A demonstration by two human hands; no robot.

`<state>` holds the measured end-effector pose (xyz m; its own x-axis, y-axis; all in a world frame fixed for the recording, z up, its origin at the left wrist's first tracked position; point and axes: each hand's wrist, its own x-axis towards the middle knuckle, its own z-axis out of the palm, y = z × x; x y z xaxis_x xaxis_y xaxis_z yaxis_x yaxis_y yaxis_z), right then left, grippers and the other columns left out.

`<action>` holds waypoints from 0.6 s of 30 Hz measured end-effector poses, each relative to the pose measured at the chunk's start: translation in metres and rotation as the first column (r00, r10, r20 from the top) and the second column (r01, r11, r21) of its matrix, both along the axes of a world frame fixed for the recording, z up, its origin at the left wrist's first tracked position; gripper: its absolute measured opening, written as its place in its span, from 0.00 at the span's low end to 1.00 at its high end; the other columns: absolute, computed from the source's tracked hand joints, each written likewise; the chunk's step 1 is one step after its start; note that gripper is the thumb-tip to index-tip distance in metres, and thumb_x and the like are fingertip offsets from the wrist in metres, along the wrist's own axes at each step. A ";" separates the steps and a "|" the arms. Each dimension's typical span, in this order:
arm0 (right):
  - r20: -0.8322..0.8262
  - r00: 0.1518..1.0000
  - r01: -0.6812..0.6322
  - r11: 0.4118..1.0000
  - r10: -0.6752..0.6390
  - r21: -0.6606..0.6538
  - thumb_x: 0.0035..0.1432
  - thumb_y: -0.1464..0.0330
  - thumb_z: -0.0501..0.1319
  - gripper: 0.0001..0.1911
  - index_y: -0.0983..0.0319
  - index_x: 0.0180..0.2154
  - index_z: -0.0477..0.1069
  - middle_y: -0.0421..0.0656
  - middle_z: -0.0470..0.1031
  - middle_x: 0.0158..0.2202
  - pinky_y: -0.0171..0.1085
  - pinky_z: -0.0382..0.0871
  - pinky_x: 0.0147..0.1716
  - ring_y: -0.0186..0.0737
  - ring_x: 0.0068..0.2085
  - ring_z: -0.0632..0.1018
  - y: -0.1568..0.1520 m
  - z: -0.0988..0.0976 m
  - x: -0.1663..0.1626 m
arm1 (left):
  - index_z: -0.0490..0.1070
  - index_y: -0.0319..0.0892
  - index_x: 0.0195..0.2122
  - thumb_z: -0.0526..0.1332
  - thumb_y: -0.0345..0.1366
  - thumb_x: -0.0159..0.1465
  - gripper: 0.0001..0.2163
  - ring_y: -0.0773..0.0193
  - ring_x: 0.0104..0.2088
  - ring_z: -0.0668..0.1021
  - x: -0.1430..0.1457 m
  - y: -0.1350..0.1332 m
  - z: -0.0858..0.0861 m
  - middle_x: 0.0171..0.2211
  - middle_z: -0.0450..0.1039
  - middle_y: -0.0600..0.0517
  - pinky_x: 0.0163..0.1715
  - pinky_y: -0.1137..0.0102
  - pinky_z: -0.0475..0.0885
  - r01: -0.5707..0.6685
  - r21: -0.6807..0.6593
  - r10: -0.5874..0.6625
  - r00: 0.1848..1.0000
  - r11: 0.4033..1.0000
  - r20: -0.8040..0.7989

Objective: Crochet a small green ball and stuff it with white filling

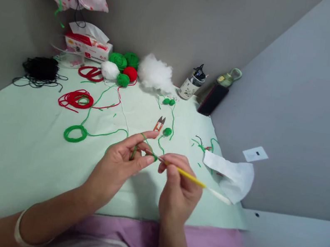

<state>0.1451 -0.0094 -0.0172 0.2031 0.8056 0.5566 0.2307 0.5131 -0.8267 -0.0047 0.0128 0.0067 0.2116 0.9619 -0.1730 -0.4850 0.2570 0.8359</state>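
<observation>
My right hand [180,185] grips a crochet hook [193,179] with a yellow and white handle, its tip pointing left into a small green stitch. My left hand [125,160] pinches that green yarn [146,141], with the strand looped over the raised forefinger. The yarn trails back to a loose green coil [74,133] on the pale green table [21,150]. Both hands hover just above the table's near edge.
Orange thread snips [159,124] and small green crocheted pieces [167,131] lie just beyond the hands. Farther back are yarn balls [123,68], white stuffing [156,73], red yarn [76,99], black yarn [39,69], a tissue box [87,46], a cup [190,86], a bottle [228,78]. White paper [234,175] lies right.
</observation>
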 end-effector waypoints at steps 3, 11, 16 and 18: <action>0.285 0.947 0.092 0.974 -0.150 0.208 0.66 0.75 0.65 0.20 0.48 0.53 0.81 0.46 0.83 0.46 0.44 0.78 0.40 0.44 0.45 0.82 -0.004 -0.008 -0.003 | 0.82 0.48 0.56 0.75 0.35 0.61 0.21 0.73 0.26 0.62 0.004 -0.002 -0.001 0.30 0.69 0.57 0.25 0.78 0.62 0.114 -0.097 -0.104 0.989 0.989 0.102; -0.318 0.948 -0.023 0.999 0.012 -0.031 0.68 0.68 0.65 0.08 0.55 0.38 0.84 0.40 0.80 0.32 0.36 0.71 0.30 0.34 0.29 0.75 0.003 0.010 0.010 | 0.87 0.43 0.44 0.72 0.31 0.63 0.09 0.78 0.23 0.55 -0.009 0.007 -0.005 0.31 0.66 0.56 0.21 0.81 0.56 0.216 -0.098 -0.191 0.957 0.972 0.220; -0.347 0.928 -0.164 0.985 0.136 -0.054 0.68 0.65 0.66 0.07 0.54 0.39 0.84 0.41 0.82 0.35 0.37 0.74 0.36 0.36 0.35 0.78 0.004 0.006 0.003 | 0.85 0.54 0.50 0.74 0.34 0.62 0.15 0.72 0.29 0.67 -0.005 0.001 -0.002 0.33 0.72 0.56 0.26 0.79 0.63 0.170 -0.012 -0.169 0.985 0.985 0.044; -0.271 0.953 -0.155 0.987 0.139 -0.040 0.69 0.67 0.66 0.07 0.53 0.41 0.85 0.41 0.84 0.37 0.37 0.75 0.40 0.38 0.41 0.80 0.003 0.001 0.000 | 0.84 0.56 0.52 0.74 0.35 0.63 0.16 0.70 0.31 0.68 -0.003 -0.002 -0.002 0.32 0.72 0.56 0.28 0.78 0.64 0.184 0.010 -0.184 0.983 0.983 -0.008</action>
<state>0.1455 -0.0067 -0.0159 0.2144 0.8678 0.4482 -0.0762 0.4723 -0.8781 -0.0078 0.0111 0.0042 0.3842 0.9084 -0.1651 -0.4242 0.3326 0.8423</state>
